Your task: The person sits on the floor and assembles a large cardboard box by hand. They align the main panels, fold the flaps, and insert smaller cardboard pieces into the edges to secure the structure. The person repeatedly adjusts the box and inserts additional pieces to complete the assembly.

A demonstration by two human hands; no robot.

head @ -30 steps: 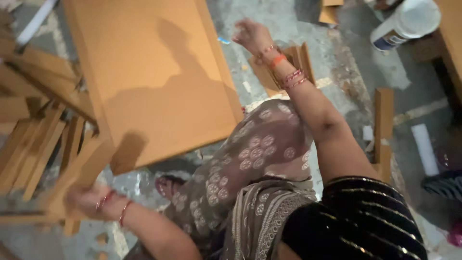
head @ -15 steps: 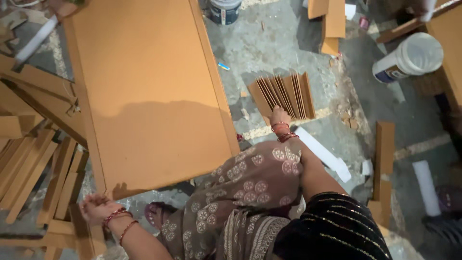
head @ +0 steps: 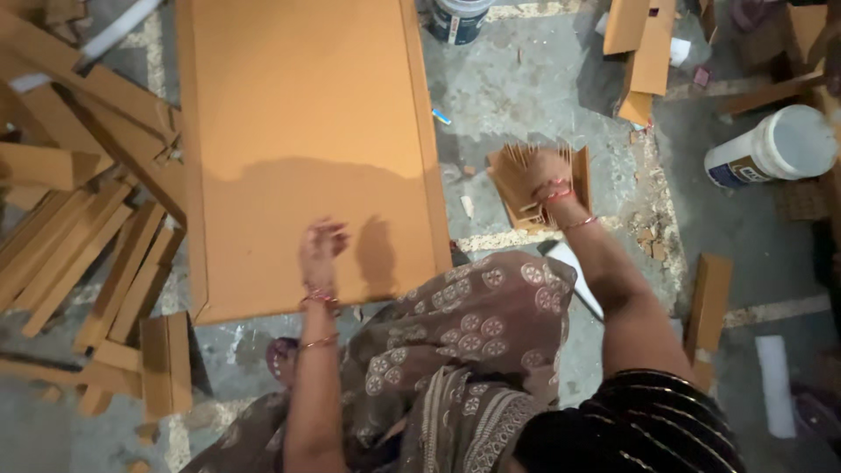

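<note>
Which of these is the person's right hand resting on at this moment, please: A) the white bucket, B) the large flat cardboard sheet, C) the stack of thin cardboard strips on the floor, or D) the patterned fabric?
C: the right hand lies on the stack of thin cardboard strips.

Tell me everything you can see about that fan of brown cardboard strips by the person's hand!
The stack of cardboard strips is a bunch of thin, flat brown pieces that look like cardboard, standing on edge and spread like a fan. It sits on the grey concrete floor, just right of the big brown cardboard sheet. The right hand rests on its top and covers part of it, so the far ends are hidden. Small brown scraps lie around it. The strips look plain, with no print showing.
</note>
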